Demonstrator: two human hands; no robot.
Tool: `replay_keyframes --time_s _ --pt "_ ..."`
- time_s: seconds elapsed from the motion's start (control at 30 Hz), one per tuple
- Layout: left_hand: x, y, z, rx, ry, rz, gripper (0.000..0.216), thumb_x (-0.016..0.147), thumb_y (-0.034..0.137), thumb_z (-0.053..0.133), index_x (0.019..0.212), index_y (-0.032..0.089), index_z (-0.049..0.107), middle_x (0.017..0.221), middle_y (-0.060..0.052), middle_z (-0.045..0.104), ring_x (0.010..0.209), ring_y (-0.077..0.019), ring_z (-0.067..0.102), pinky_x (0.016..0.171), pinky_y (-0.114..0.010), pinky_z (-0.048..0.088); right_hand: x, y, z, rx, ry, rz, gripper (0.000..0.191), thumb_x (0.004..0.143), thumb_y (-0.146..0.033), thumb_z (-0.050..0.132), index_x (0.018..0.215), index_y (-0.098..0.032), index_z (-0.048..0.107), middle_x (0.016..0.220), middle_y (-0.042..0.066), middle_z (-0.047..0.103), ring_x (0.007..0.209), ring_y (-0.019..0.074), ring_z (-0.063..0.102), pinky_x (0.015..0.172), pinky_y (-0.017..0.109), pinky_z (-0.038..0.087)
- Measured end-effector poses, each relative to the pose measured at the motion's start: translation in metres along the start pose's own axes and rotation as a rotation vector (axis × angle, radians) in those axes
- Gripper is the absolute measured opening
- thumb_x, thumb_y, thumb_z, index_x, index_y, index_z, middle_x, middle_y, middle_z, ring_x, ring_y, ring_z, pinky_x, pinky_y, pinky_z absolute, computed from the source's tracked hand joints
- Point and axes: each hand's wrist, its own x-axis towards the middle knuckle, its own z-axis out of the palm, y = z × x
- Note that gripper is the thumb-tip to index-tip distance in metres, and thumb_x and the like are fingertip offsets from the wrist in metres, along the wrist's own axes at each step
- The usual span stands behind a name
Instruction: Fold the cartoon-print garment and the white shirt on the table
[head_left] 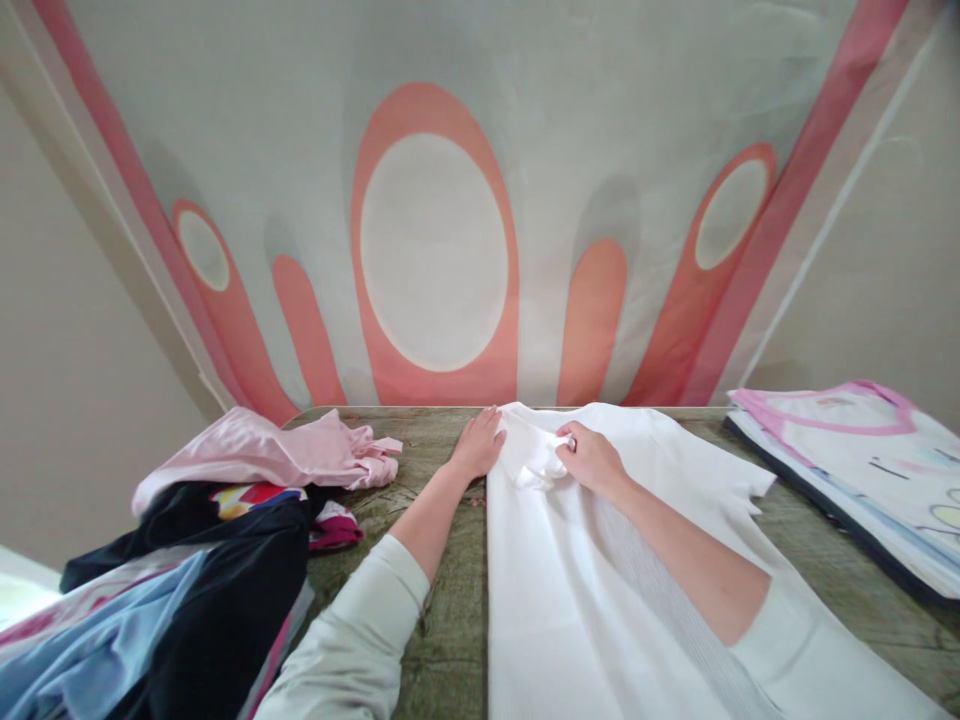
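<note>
A white T-shirt [540,600] lies partly folded on the wood-grain table, its short sleeve spread toward the right. Flat at the shirt's far left corner, my left hand [480,443] is open, with its fingertips touching the cloth edge. My right hand [592,458] is closed in a pinch on a bunched-up bit of the shirt, a little right of my left hand. Creases run from that bunch down the fabric. Part of the shirt is hidden under my right forearm.
On the left, a loose heap of clothes includes a pink garment [255,450], a black one [232,600] and a light blue one [112,640]. A folded stack, topped by a pink-trimmed white shirt [847,450], lies on the right. Behind the table [427,480] stands a patterned wall panel [540,130].
</note>
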Motion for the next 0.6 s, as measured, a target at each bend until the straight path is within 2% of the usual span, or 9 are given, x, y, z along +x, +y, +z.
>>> replay_keyframes --time_s 0.2,0.33,0.4,0.5,0.6 --pt "0.005 -0.002 0.000 0.016 -0.053 0.003 0.048 0.093 0.038 0.026 0.137 0.019 0.032 0.146 -0.005 0.027 0.134 -0.0190 0.024 0.108 -0.041 0.020 -0.003 -0.002 -0.004 -0.096 -0.060 0.033 0.030 0.075 -0.025 0.051 0.104 -0.023 0.055 0.085 0.002 0.065 0.079 0.0191 0.059 0.059 0.025 0.032" --pt "0.004 0.000 -0.003 0.025 -0.041 -0.026 0.047 0.094 0.034 0.025 0.137 0.018 0.032 0.147 -0.007 0.026 0.134 -0.0208 0.022 0.107 -0.043 0.021 -0.003 -0.003 -0.010 -0.106 0.020 0.030 0.030 0.076 -0.026 0.052 0.106 -0.021 0.055 0.093 0.004 0.062 0.077 0.0175 0.057 0.060 0.025 0.033" --pt "0.001 0.002 -0.006 0.032 -0.032 -0.031 0.044 0.094 0.027 0.026 0.135 0.016 0.035 0.144 -0.009 0.031 0.133 -0.0213 0.024 0.107 -0.043 0.021 -0.002 -0.006 -0.014 -0.079 0.036 -0.027 0.022 0.077 -0.025 0.052 0.097 -0.020 0.058 0.092 0.004 0.061 0.076 0.0161 0.056 0.061 0.025 0.034" --pt "-0.004 0.008 -0.010 0.041 -0.037 -0.007 0.040 0.091 0.016 0.030 0.128 0.014 0.044 0.138 -0.012 0.041 0.130 -0.0214 0.032 0.106 -0.041 0.022 -0.004 -0.013 -0.017 0.024 -0.032 -0.175 0.010 0.077 -0.021 0.052 0.080 -0.019 0.061 0.082 0.002 0.061 0.072 0.0143 0.055 0.064 0.024 0.037" --pt "-0.011 0.016 -0.012 0.044 -0.049 0.033 0.038 0.089 0.014 0.033 0.125 0.014 0.046 0.137 -0.014 0.042 0.129 -0.0221 0.034 0.106 -0.040 0.023 -0.009 -0.023 -0.018 0.159 -0.127 -0.358 0.012 0.077 -0.021 0.053 0.081 -0.018 0.064 0.082 0.003 0.062 0.073 0.0146 0.056 0.069 0.025 0.041"
